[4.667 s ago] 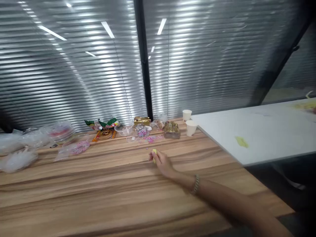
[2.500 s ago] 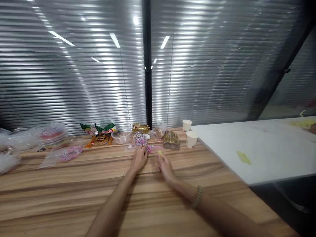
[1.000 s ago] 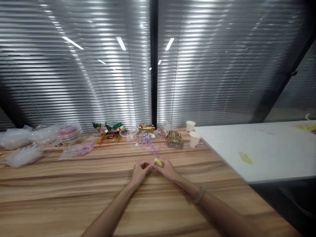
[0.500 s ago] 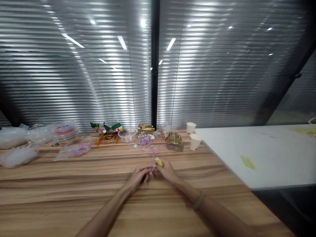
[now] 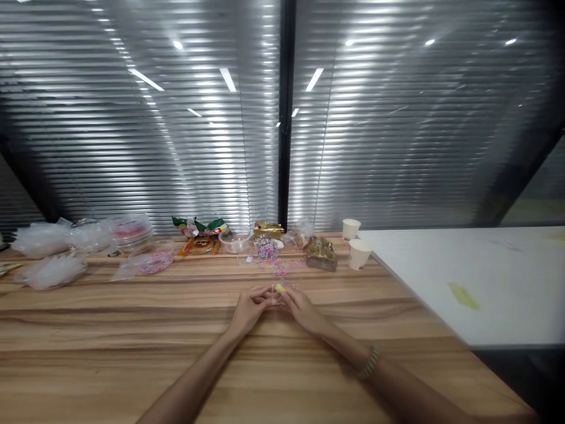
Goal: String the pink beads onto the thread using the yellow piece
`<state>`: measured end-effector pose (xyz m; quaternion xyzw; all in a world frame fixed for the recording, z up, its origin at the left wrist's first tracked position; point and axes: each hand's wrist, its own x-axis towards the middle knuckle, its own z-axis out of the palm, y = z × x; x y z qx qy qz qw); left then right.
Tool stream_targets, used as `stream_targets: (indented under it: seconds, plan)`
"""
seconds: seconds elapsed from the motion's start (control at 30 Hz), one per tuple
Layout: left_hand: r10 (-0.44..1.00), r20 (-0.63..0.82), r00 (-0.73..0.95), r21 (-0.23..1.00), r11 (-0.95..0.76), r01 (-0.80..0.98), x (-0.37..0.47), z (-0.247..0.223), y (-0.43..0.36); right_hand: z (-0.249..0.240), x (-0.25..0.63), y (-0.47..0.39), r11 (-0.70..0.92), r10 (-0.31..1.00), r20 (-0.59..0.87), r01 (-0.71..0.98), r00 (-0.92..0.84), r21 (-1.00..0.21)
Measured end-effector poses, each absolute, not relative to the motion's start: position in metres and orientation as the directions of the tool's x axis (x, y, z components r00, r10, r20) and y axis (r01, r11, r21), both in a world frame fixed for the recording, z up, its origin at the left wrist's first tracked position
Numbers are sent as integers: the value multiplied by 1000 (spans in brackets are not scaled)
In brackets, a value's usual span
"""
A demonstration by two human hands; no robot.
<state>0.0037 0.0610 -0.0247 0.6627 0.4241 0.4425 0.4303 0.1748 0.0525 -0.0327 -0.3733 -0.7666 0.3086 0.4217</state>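
My left hand (image 5: 250, 307) is closed in a pinch over the wooden table, its fingertips at a thin pink strand (image 5: 273, 288). Close against it, my right hand (image 5: 303, 308) is also closed, with a small yellow piece (image 5: 280, 288) between thumb and fingers. The fingertips of both hands nearly meet, and the strand runs between them. What kind of thing the yellow piece is does not show. Beyond the hands, small pink and purple pieces (image 5: 279, 269) lie scattered before a clear tub filled with similar pieces (image 5: 267, 249).
Along the back stand plastic bags (image 5: 53, 271), stacked lids (image 5: 130, 231), a dish of pink pieces (image 5: 157, 262), snack packets (image 5: 203, 228), a clear bowl (image 5: 235, 240) and a gold-wrapped block (image 5: 321, 254). Two paper cups (image 5: 359, 254) stand by the white table (image 5: 415, 294).
My hands have drawn together, and less of the yellow piece shows in my right fingers. The pink strand now stands more upright. The whole view has shifted slightly.
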Motion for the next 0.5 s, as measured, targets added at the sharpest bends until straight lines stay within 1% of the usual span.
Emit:
stream_targets:
  seconds: [0.07,0.17,0.3,0.37,0.43,0.5]
  plan:
    - [927,266,264,917,-328,226,5,-25,60,-33,174,53,538,831,410,356,-376,-764]
    - [917,303,258,889,-369,271,6,-28,61,-36,173,54,573,810,415,405,-415,-713]
    - [905,316,283,878,-392,275,5,-32,61,-42,171,52,665,740,458,432,-492,-609]
    - [908,311,281,882,-386,271,4,-32,60,-44,171,51,692,716,468,434,-518,-578]
    - [912,288,290,883,-370,287,4,-31,59,-45,171,50,676,730,463,429,-503,-599]
    - [909,255,330,878,-360,314,5,-29,56,-45,171,49,630,768,451,417,-454,-655]
